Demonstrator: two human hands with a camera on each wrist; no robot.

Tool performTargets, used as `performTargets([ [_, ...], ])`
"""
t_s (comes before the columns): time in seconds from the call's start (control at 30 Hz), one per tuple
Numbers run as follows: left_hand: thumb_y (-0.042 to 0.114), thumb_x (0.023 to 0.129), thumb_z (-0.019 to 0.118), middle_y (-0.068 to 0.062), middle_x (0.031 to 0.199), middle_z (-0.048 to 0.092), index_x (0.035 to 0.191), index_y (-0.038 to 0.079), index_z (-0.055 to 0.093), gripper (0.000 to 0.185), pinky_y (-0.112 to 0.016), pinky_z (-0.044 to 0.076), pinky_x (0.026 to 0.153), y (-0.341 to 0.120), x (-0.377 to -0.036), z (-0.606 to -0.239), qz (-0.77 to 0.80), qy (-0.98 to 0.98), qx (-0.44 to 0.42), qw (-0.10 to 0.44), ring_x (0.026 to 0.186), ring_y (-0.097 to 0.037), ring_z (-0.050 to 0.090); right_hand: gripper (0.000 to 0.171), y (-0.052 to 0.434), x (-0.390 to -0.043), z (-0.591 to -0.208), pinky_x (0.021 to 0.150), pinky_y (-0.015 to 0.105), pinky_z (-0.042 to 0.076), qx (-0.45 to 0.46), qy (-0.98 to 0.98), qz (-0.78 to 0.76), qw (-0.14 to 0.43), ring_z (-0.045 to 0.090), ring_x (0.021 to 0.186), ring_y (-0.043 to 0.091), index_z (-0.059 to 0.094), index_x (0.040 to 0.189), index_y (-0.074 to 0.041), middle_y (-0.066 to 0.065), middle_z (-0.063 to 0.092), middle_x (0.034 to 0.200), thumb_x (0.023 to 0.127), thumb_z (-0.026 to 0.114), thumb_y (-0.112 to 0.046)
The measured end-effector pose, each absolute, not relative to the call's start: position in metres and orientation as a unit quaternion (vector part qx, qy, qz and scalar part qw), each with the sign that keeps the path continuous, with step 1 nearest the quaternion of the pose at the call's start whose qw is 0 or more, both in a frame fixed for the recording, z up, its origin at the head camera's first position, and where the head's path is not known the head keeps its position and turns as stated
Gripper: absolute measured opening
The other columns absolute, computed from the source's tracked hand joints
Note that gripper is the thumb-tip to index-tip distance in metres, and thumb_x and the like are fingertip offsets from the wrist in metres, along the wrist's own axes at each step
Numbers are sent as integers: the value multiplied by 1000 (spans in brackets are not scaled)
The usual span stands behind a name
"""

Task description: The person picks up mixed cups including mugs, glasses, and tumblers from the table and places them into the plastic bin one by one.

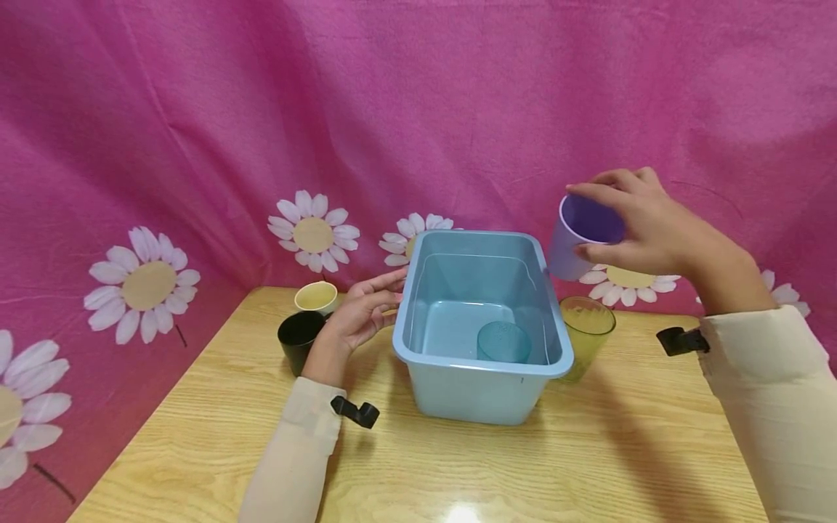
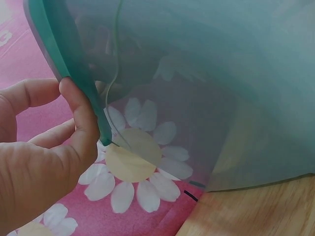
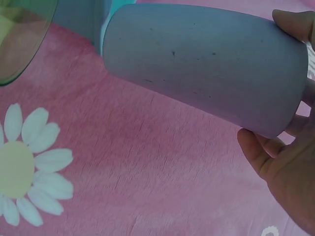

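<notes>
My right hand [image 1: 644, 221] grips a purple cup [image 1: 567, 250] by its rim, thumb on the near side and fingers across the far side. It is held up by the tub's right rim, above a yellow-green see-through tumbler [image 1: 585, 349]. In the right wrist view the purple cup [image 3: 197, 64] lies slantwise, with fingertips at its rim end. My left hand [image 1: 362, 312] touches the left rim of a blue-grey plastic tub [image 1: 471, 392] with its fingertips, fingers loosely extended. Inside the tub, a teal see-through cup [image 1: 503, 343] is at the near right.
Left of the tub stand a black cup [image 1: 297, 338] and, behind it, a pale yellow cup [image 1: 317, 296], both close to my left forearm. A pink cloth [image 1: 458, 109] with daisies hangs behind the wooden table [image 1: 418, 465].
</notes>
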State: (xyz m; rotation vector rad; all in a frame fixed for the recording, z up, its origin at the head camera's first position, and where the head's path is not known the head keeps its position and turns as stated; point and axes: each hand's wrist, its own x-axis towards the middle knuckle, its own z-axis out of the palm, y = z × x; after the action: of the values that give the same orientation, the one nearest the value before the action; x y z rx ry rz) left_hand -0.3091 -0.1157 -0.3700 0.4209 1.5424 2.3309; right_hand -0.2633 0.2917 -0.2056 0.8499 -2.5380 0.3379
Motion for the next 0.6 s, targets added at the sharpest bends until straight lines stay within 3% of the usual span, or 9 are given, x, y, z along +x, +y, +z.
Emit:
performTargets([
  [0.23,-8,97,51,-9,124,62,154,-1,43,58,-32,59,82,-116,-310,-371,812,542,148,156,90,-16,68,78,277,-267,-204,81,58,42,323,-914,119,215,38,119,42,55,148,-16,20,52,135,76,83,-26],
  [0.6,-7,98,52,-9,123,63,153,0,45,56,-32,59,81,-116,-310,-371,811,547,143,152,91,-16,68,74,258,-277,-214,82,52,45,345,-904,116,225,40,113,39,57,146,-15,19,53,133,78,81,-29],
])
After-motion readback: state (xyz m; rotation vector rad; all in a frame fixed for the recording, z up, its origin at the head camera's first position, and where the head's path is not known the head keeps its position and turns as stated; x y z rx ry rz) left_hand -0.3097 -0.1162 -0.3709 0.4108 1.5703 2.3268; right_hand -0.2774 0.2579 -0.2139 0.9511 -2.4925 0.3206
